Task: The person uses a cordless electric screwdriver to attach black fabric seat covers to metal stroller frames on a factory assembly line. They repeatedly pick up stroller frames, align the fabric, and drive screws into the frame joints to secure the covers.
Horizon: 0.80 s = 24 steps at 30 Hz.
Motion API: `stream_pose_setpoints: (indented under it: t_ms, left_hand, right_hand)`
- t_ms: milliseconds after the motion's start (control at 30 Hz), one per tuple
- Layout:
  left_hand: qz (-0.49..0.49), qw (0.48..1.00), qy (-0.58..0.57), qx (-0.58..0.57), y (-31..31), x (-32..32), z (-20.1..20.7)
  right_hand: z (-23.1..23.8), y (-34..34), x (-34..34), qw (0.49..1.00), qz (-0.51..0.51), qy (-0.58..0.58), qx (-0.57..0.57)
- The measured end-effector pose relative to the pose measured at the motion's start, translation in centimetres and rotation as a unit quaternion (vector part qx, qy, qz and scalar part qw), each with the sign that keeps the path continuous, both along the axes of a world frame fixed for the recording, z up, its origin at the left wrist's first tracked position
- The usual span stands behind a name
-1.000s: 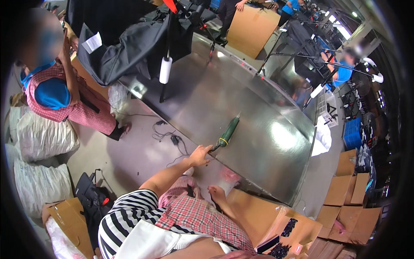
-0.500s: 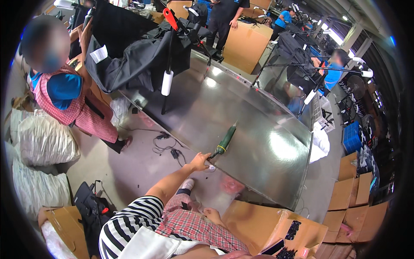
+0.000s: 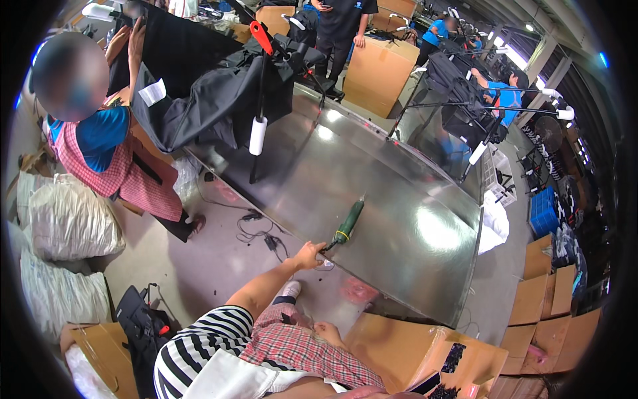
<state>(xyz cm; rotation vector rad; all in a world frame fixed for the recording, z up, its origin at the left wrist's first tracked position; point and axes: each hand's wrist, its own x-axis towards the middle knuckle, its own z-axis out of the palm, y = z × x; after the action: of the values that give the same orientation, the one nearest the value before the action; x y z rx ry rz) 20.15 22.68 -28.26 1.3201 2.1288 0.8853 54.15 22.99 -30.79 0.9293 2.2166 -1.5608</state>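
My left hand (image 3: 309, 255) reaches out to the near edge of the metal-topped table (image 3: 392, 199). Its fingers are curled at the black cord end of a green electric screwdriver (image 3: 348, 221), though the exact grip is small to see. The screwdriver lies on the tabletop, its tip pointing away from me, with a yellow band round its rear part. Low in front of my body, my right hand (image 3: 329, 333) is beside the red checked apron (image 3: 312, 349). Its fingers are too small and partly hidden to read.
A co-worker in a checked apron (image 3: 123, 169) stands at left by a black fabric-and-frame item (image 3: 212, 106) on the table. A cardboard box (image 3: 392, 332) is close on my right. Cables (image 3: 256, 229) lie on the floor, with white sacks (image 3: 73, 216) farther left.
The whole view has shifted slightly. My left hand stays by the screwdriver's cord end. The co-worker at left has raised both hands higher along the black item.
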Motion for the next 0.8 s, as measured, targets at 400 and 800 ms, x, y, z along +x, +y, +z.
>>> stream_pose_setpoints:
  t_ms: [400, 800]
  left_hand:
    - [0.004, 1.000, 0.006, 0.006, 0.1, 0.4, -0.8]
    - [0.070, 0.994, 0.064, -0.059, 1.9, 1.6, 0.7]
  right_hand:
    - [0.1, 0.9, -3.5, 0.997, 0.066, -0.033, -0.022]
    - [1.4, 6.2, -10.2, 0.997, 0.072, 0.042, 0.008]
